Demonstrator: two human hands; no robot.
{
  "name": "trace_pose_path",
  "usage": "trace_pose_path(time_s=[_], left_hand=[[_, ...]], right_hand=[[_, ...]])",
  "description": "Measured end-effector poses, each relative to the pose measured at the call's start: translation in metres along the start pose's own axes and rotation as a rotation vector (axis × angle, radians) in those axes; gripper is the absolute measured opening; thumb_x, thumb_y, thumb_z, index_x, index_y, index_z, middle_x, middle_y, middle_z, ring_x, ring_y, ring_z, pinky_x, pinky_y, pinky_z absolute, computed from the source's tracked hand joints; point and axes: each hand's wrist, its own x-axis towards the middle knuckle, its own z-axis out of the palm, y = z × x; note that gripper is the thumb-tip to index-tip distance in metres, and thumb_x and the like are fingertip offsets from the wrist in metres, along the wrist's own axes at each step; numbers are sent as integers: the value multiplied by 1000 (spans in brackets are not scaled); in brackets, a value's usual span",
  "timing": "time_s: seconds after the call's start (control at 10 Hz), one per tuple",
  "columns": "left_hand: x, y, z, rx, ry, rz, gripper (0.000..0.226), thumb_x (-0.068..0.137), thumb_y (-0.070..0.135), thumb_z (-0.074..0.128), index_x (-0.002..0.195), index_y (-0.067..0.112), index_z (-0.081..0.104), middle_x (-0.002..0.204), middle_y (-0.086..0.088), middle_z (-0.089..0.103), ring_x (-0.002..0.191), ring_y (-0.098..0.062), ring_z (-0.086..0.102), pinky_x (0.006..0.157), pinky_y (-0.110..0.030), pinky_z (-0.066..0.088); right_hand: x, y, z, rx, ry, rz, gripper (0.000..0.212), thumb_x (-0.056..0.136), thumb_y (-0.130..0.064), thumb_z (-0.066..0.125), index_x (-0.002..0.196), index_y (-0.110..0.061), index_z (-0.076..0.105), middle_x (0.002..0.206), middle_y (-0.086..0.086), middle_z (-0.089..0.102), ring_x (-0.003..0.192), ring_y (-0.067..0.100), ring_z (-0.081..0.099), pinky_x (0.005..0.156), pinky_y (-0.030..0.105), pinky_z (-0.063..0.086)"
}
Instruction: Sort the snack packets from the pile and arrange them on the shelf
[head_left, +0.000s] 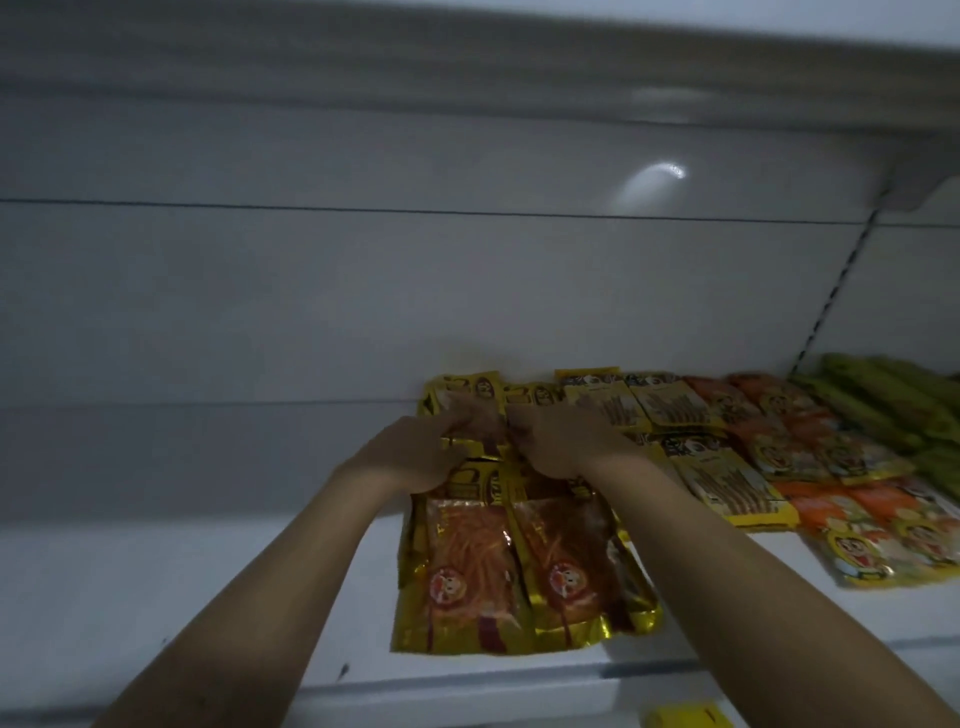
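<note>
1. My left hand (415, 452) and right hand (566, 441) reach side by side onto the shelf (156, 597), almost touching each other.
2. Left fingers (467, 423) are curled down on the near edge of the back gold packet (470, 388), clamped on it.
3. Right fingers (524, 428) lie on the gold packet just beside it. They are blurred, so I cannot tell if they grip or only press.
4. Two front gold packets (467, 566) with orange-red strips lie flat under my wrists, side by side and overlapping, near the shelf lip.
5. To the right, in rows, are yellow stick-snack packets (727, 483), then orange packets (784, 452), then green packets (883, 400) at the far edge.
6. The shelf is white, with a grey back panel (311, 260), a slotted upright (831, 301) on the right and an upper shelf (467, 52) overhead.
7. A yellow tag (685, 717) sits on the shelf front. The light is dim.
</note>
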Motion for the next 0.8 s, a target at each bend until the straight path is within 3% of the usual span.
trace_pose_path(time_s=[0.1,0.2,0.3,0.4,0.5,0.6,0.8], left_hand=[[-1,-4,-2,-47,17,46,54,102,40,45,152,38,26,142,-10,51,125,-29,52,95,-32,43],[-13,-13,1,-108,56,16,58,98,50,45,150,46,19,129,-10,49,116,-31,55,92,-34,46],[-41,-23,11,-146,44,-34,68,95,60,44,152,47,9,124,-8,52,108,-27,57,84,-31,47],[-69,-22,19,-159,56,21,62,95,61,45,150,42,24,113,-5,56,107,-23,56,86,-31,49],[-77,-13,27,-200,69,47,62,94,59,48,149,35,33,129,-3,57,118,-22,54,96,-36,49],[-78,-2,34,-173,83,27,69,94,60,49,153,31,28,140,-1,54,126,-21,52,102,-38,47],[-100,18,26,203,185,-22,63,96,62,41,150,33,29,137,-4,54,127,-28,48,100,-44,41]], right_hand=[[-5,-4,-5,46,10,41,27,103,-31,32,121,-33,53,121,2,65,116,29,56,112,54,21],[-29,-9,-12,108,90,96,30,102,-40,36,128,-45,49,126,-3,63,124,26,51,113,52,21],[-83,-26,-8,119,174,159,51,95,-56,46,144,-49,34,139,-7,55,132,21,46,116,47,22],[-121,-45,3,52,29,211,56,92,-63,46,145,-46,35,141,-8,53,133,18,44,116,44,19],[-123,-53,14,22,-4,210,55,93,-64,46,144,-45,38,144,-3,48,135,24,40,114,43,23],[-122,-52,18,29,27,216,52,94,-61,45,142,-43,42,145,0,47,135,26,39,113,43,25],[-145,-34,13,93,213,191,56,94,-59,45,146,-39,37,148,2,44,138,25,36,116,44,20]])
